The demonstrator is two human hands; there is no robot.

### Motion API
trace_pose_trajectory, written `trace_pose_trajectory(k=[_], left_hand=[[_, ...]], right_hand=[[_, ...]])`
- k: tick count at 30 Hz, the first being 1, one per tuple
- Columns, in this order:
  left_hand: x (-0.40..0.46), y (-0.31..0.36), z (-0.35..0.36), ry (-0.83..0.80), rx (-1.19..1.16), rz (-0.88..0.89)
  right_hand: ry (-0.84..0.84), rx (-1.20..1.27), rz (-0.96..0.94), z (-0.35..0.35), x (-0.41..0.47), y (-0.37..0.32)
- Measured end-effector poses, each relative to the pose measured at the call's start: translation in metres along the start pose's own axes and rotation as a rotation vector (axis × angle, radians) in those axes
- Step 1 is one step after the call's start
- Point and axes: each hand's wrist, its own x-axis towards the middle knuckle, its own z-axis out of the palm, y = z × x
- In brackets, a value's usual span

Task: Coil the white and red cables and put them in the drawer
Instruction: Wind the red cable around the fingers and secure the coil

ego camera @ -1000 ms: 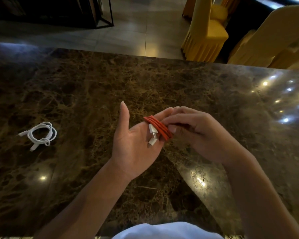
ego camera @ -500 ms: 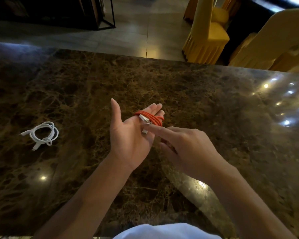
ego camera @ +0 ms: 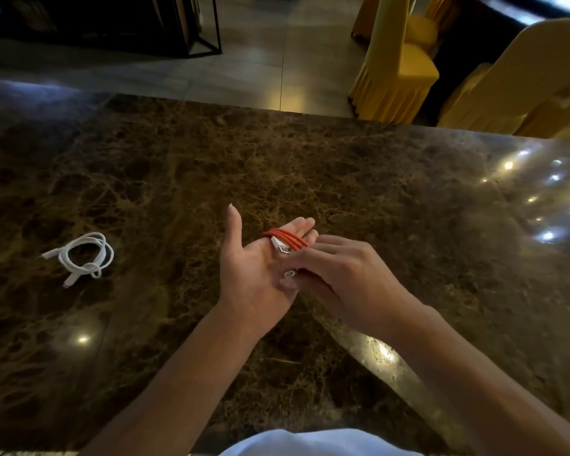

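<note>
Above the polished brown marble surface (ego camera: pixel 359 179), veined in gold, the left hand (ego camera: pixel 255 274) lies palm up, fingers spread wide and flat. The smooth red rubbery cable (ego camera: pixel 285 240) is wound in about 4 tight loops around its fingers, with a silvery white plug (ego camera: pixel 279 248) across the palm. The right hand (ego camera: pixel 349 278) pinches a second small white connector (ego camera: pixel 289 274) at the palm's right edge. A thin white cable in a loose round coil (ego camera: pixel 84 258) rests well to the left.
</note>
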Motion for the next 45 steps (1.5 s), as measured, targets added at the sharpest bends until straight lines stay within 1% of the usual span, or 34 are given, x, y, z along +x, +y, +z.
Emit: trace_pose_trajectory(k=[2,3,4,5,7,8,9,11,13,15,17,18,20,22,26,29,34,40,43,45], left_hand=[[0.001,0.003,-0.005,0.010,-0.085,-0.007],[0.001,0.003,-0.006,0.011,-0.132,-0.002],[0.001,0.003,-0.006,0.016,-0.176,0.010],[0.002,0.001,-0.005,0.025,-0.211,0.033],[0.002,-0.005,0.001,0.035,-0.208,0.106],[0.002,-0.008,0.005,0.036,-0.170,0.141],[0.002,-0.011,0.008,0.039,-0.127,0.174],[0.002,-0.015,0.011,0.033,-0.036,0.218],[0.000,-0.016,0.011,-0.008,0.031,0.223],[-0.002,-0.018,0.011,-0.034,0.063,0.219],[-0.001,-0.018,0.011,-0.019,0.097,0.229],[0.001,-0.018,0.010,-0.013,0.115,0.233],[0.002,-0.018,0.006,-0.026,0.134,0.217],[0.002,-0.016,0.003,-0.061,0.149,0.192],[0.003,-0.014,-0.003,-0.123,0.069,0.161],[0.005,-0.015,-0.006,-0.144,0.066,0.157],[0.004,-0.015,-0.011,-0.195,0.149,0.173],[0.004,-0.019,-0.011,-0.198,0.264,0.283],[0.001,-0.018,-0.010,-0.251,0.267,0.294],[0.001,-0.017,-0.011,-0.302,0.232,0.276]], right_hand=[[-0.016,0.033,0.032,0.005,-0.007,0.003],[-0.002,0.083,0.082,0.007,-0.011,0.005],[0.033,0.188,0.165,0.008,-0.014,0.006],[0.089,0.357,0.279,0.009,-0.017,0.005],[0.269,0.722,0.540,0.017,-0.017,-0.002],[0.352,0.849,0.678,0.022,-0.016,-0.007],[0.399,0.934,0.808,0.027,-0.015,-0.009],[0.383,1.064,1.013,0.031,-0.011,-0.010],[0.317,1.204,1.121,0.031,-0.009,-0.008],[0.291,1.360,1.159,0.032,-0.007,-0.008],[0.319,1.491,1.173,0.034,-0.006,-0.008],[0.334,1.512,1.178,0.034,-0.005,-0.008],[0.323,1.446,1.177,0.033,-0.006,-0.005],[0.275,1.382,1.161,0.031,-0.007,-0.003],[0.270,1.418,1.093,0.030,-0.009,-0.002],[0.238,1.420,1.136,0.030,-0.009,0.001],[0.121,1.502,1.162,0.023,-0.011,0.014],[-0.037,1.441,1.187,0.017,-0.006,0.018],[-0.158,1.431,1.162,0.014,-0.007,0.019],[-0.209,1.423,1.149,0.011,-0.008,0.022]])
